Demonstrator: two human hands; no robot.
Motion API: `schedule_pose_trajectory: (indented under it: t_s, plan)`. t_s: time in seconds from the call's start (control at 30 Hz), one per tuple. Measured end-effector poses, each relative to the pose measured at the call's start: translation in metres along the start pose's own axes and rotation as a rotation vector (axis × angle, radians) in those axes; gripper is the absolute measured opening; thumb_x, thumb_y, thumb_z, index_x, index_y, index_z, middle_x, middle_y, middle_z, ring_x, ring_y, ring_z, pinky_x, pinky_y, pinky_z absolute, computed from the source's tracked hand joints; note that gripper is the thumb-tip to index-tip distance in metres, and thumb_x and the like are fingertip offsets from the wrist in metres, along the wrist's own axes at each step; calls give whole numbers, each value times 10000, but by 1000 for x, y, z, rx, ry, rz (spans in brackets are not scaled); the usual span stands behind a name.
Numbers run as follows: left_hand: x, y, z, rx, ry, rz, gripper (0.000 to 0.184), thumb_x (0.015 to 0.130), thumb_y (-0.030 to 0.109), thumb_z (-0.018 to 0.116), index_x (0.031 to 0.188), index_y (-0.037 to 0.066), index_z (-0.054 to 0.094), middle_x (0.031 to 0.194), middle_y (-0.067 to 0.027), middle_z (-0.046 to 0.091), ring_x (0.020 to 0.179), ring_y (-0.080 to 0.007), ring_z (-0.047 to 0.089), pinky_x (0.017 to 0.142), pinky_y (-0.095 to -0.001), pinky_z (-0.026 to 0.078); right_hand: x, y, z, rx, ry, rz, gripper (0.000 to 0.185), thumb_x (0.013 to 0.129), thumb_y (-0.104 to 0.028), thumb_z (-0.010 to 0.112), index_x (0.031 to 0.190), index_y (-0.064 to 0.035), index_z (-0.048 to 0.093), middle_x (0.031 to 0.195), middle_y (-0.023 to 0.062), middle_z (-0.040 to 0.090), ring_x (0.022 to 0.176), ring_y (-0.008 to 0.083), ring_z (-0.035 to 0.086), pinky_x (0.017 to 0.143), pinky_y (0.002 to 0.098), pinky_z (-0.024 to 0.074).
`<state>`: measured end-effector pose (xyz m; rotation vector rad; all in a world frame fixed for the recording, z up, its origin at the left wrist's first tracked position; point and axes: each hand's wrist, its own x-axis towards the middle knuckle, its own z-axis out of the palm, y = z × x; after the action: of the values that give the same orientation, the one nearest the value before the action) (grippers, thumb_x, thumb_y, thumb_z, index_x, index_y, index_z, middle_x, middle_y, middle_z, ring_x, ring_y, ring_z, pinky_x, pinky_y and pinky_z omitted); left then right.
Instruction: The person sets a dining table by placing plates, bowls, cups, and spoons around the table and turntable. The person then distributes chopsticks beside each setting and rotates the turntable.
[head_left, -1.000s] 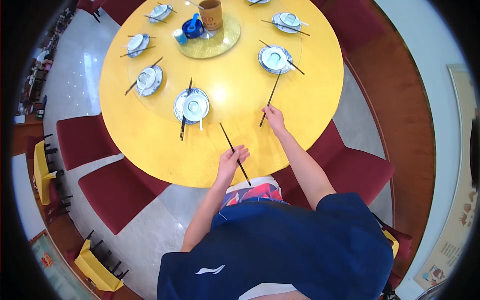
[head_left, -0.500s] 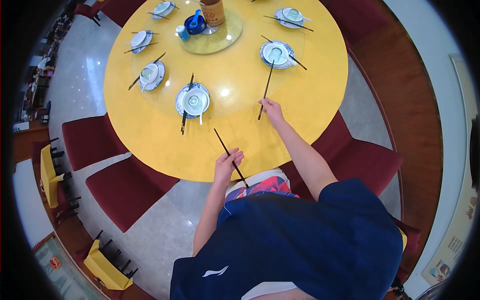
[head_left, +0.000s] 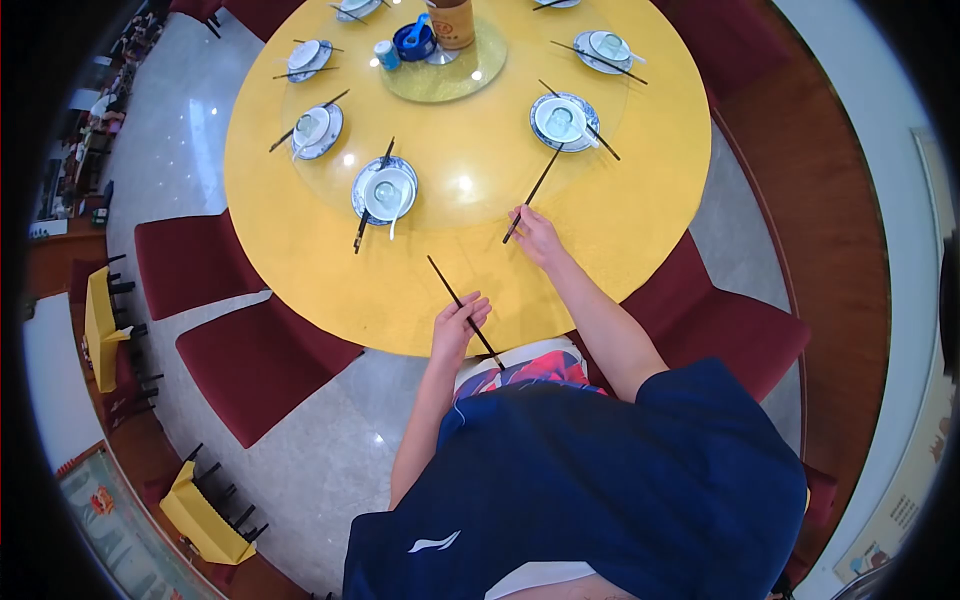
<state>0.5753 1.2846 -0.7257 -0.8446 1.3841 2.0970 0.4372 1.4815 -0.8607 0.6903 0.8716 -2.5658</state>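
My left hand (head_left: 460, 325) holds a dark chopstick (head_left: 443, 278) near the table's front edge, its lower end reaching over my shorts. Farther right, my right hand (head_left: 534, 235) grips another dark chopstick (head_left: 539, 182), which slants up toward the plate setting (head_left: 563, 122) at the right. That setting has a bowl, a glass, a white spoon and a chopstick across it. Up and left of my left hand is a second plate setting (head_left: 385, 190), with a bowl, a glass, a spoon and dark chopsticks lying at its left side.
The round yellow table (head_left: 330, 310) carries several more settings around a gold turntable (head_left: 480, 80), which holds a blue bowl (head_left: 414, 42), a small jar (head_left: 387, 55) and a brown container (head_left: 453, 25). Red chairs (head_left: 250, 370) stand at both sides.
The view has shifted, so the table sits farther right. The chopstick in my right hand has swung from steep to more slanted. My left hand keeps its chopstick.
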Motion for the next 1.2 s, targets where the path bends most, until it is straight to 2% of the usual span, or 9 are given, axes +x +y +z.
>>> schedule_pose_trajectory:
  t_s: [0.37,0.47,0.53,0.57,0.67,0.73,0.83,1.03,1.2]
  plan:
    - [14,-46,-11,-118,109,40,323,967,91,438,1257,-41,488,1157,-171,612,1036,-234,625,885,-321,500,-11,56,-5,154,-127,124,149,965,-236,529,1051,-131,590,1075,-33,577,1114,116,503,898,352,402]
    - [26,-67,-21,-163,142,30,329,972,91,424,1268,-45,467,1175,-178,594,1048,-239,616,887,-335,500,-28,78,-1,-53,-236,223,217,957,-243,541,1123,-119,607,1068,-29,595,1080,113,524,877,341,418]
    - [30,-75,-26,-180,144,0,329,974,93,420,1269,-47,463,1189,-186,585,1057,-242,611,893,-341,498,-44,83,7,-609,-339,264,262,941,-238,570,1125,-64,636,1040,5,643,952,113,577,817,302,456]
    - [32,-79,-27,-195,147,-27,329,977,94,415,1269,-50,460,1202,-193,575,1067,-246,605,899,-348,496,-48,83,5,-609,-337,263,262,941,-238,570,1125,-64,636,1040,5,643,952,113,577,817,302,456]
    - [38,-102,-32,-230,130,-14,329,981,96,403,1273,-49,450,1195,-198,575,1067,-249,606,905,-354,493,-60,79,-8,-899,-448,-5,232,923,-223,587,1011,-30,679,907,19,668,818,97,589,725,257,473]
    - [44,-108,-39,-246,132,-10,332,985,102,400,1275,-51,445,1191,-197,576,1070,-250,604,903,-356,495,-71,59,-13,-995,-321,-302,242,885,-256,627,903,-28,707,726,18,636,667,112,581,625,249,466]
    - [49,-118,-38,-253,145,3,336,991,121,395,1284,-39,437,1184,-187,580,1062,-244,604,904,-360,497,-65,22,-45,-1043,-201,-435,210,857,-202,660,975,-31,690,734,30,633,656,91,568,622,255,475]
    - [53,-147,-45,-308,231,138,307,1007,156,404,1272,6,447,1152,-169,594,1001,-214,607,914,-355,487,-50,-52,-94,-1113,109,-531,283,825,-144,691,1079,-36,634,711,24,602,639,77,551,614,233,468]
    - [60,-158,-55,-371,275,140,302,1011,156,396,1274,14,440,1136,-165,597,997,-207,601,918,-353,484,-4,-25,-133,-1193,256,-519,263,833,-157,682,1058,-30,633,706,15,591,635,81,542,615,236,467]
